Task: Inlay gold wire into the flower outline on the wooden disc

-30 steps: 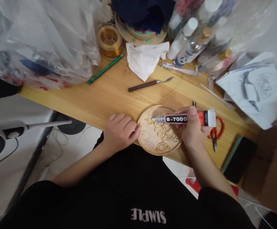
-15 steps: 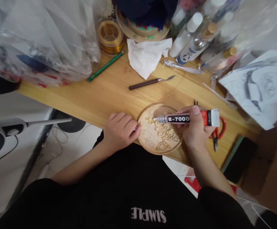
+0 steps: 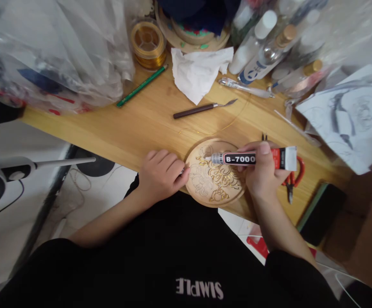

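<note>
A black, red and silver B-7000 glue tube (image 3: 240, 158) lies nearly level in the grip of my right hand (image 3: 262, 171). Its nozzle points left, at the drawn pattern on a round wooden disc (image 3: 202, 188) by the table's front edge. Gold wire curls (image 3: 222, 174) cover the disc's middle and right; pencil lines show on its left. My left hand (image 3: 164, 174) is closed at the disc's left rim. A small dark bit of something shows between its thumb and fingers, too little to name.
A brown-handled palette knife (image 3: 194, 112), crumpled tissue (image 3: 192, 72), green pencil (image 3: 142, 85) and spool of gold wire (image 3: 148, 45) lie beyond the disc. Red-handled pliers (image 3: 298, 173) and a dark green block (image 3: 322, 211) are at right. Bottles (image 3: 258, 60) stand behind; a plastic bag (image 3: 60, 51) fills the left.
The glue tube's nozzle has shifted very slightly over the disc. Both hands keep the same hold; the whole view has moved a little.
</note>
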`<state>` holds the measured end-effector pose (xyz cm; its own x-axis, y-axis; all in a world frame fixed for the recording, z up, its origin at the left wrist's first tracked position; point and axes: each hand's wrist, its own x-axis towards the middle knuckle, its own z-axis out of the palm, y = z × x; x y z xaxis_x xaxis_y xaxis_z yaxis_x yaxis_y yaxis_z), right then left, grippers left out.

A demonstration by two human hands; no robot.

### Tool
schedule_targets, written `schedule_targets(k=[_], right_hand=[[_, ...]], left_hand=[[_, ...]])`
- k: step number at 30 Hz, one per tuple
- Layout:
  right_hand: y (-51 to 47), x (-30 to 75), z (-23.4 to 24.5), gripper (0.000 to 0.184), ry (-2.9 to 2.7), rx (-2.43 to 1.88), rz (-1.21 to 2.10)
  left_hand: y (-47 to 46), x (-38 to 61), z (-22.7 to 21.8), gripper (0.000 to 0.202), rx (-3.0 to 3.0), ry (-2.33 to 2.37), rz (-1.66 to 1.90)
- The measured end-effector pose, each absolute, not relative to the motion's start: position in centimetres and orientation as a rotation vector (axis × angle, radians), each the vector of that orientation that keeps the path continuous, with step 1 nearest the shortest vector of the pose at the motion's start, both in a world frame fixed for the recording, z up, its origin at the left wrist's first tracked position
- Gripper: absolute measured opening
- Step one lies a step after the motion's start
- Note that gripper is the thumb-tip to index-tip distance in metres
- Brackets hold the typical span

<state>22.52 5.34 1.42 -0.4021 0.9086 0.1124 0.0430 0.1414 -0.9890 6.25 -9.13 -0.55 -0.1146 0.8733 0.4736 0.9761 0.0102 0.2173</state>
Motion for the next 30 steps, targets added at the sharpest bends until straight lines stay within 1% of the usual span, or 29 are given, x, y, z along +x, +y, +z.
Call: schedule_targets(k=[13,30], right_hand=[[5.64,22.61,1.23,0.032,-1.629,-0.907,1.296],[5.79,22.91,1.36,0.030,-1.684,-0.867,1.296]], left_hand=[[-8.98,6.24,-1.09,0.029,-1.917,-2.025,-0.789],[-8.99,6.27,-0.95,0.028,-1.917,-2.024,-0.788]])
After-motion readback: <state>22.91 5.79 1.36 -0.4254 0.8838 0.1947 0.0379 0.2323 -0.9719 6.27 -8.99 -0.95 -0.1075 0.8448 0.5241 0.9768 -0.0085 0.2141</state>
